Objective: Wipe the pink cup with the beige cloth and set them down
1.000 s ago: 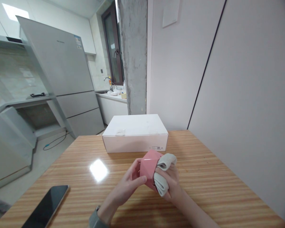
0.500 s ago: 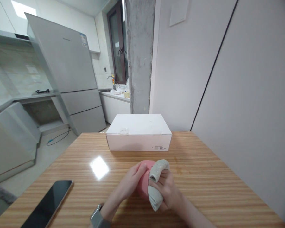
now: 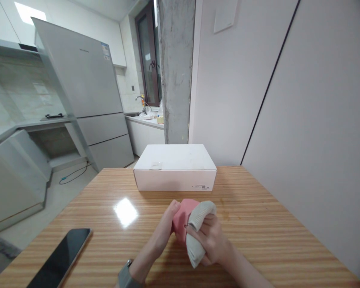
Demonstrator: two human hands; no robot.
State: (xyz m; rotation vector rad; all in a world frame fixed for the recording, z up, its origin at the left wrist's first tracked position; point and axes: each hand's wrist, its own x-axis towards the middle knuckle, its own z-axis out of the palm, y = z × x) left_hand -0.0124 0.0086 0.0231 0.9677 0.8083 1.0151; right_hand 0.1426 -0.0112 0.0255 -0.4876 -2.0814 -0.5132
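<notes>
Over the front part of the table, a smooth pink object [image 3: 182, 219] with rounded sides is between my hands. Its full shape is hidden, so I cannot tell its exact kind. My left hand [image 3: 165, 222] grips it from the left, thumb along its upper edge. A pale grey-green cloth [image 3: 195, 251] is bunched in my right hand [image 3: 211, 240], which is closed round its middle. One fold of the cloth loops above the fingers and the other end hangs below, both against the pink object's right side.
A closed white box [image 3: 175, 180] stands at the back of the wood-grain table [image 3: 267, 232]. At the front left lies a dark phone [image 3: 61, 256]. A grey-banded watch [image 3: 126, 276] is on my left wrist. Beyond the table are a fridge [image 3: 81, 76] and a pale wall panel [image 3: 228, 88].
The pink object has turned in my left hand, showing a flatter face. My left hand has shifted slightly, its thumb now higher. My right hand still holds the cloth against it.
</notes>
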